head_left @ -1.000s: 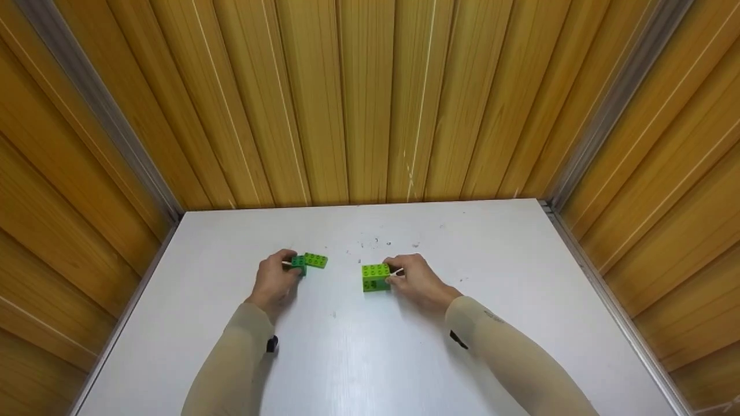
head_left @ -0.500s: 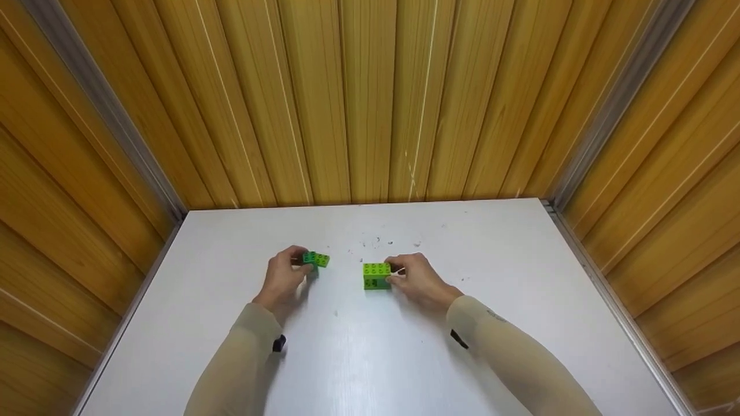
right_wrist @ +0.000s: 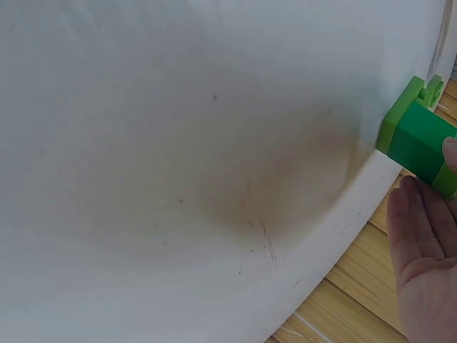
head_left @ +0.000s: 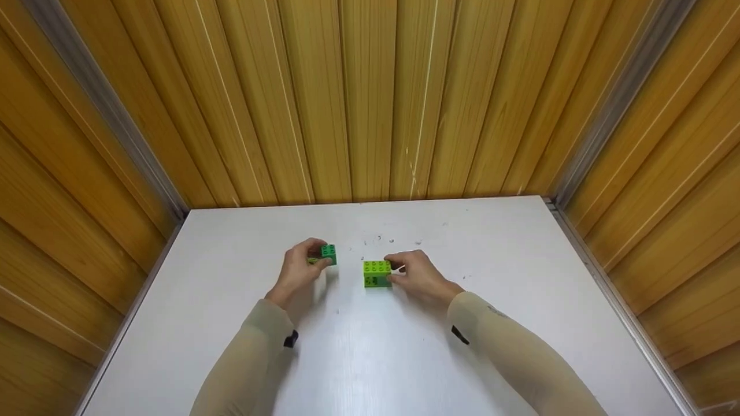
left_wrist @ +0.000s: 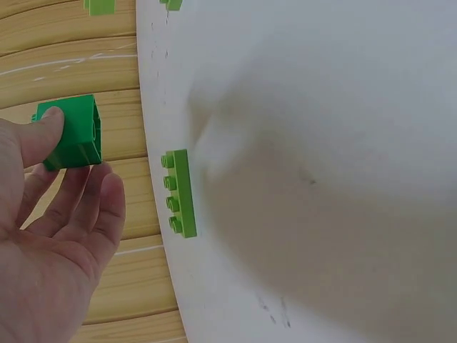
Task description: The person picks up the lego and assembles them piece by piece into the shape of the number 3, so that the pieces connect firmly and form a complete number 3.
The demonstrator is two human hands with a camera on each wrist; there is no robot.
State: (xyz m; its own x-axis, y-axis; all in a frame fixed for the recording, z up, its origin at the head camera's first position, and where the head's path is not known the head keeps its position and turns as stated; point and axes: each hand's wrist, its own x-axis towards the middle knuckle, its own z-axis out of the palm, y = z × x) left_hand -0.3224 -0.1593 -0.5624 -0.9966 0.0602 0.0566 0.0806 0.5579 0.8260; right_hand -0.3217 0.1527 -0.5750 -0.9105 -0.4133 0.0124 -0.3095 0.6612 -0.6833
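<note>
My left hand (head_left: pixel 298 267) pinches a dark green toy brick (head_left: pixel 329 254) between thumb and fingers; in the left wrist view the brick shows its hollow underside, held up off the table. A flat lime-green plate brick (left_wrist: pixel 184 193) lies studs up on the table below that hand, mostly covered by the fingers in the head view. To the right, my right hand (head_left: pixel 422 277) grips the right end of a small stack. The stack has a lime plate on top (head_left: pixel 377 267), a dark green brick (right_wrist: pixel 418 139) under its right half, and another lime plate (head_left: pixel 369 283) at the bottom.
A white table (head_left: pixel 370 352) bears small dark marks beyond the stack. Wood-patterned panels (head_left: pixel 370 104) enclose it at the back and both sides, with grey metal strips (head_left: pixel 558 199) at the corners.
My left hand has moved right and slightly away from me with the dark green brick, passing over the loose lime plate. The right hand and stack stay in place.
</note>
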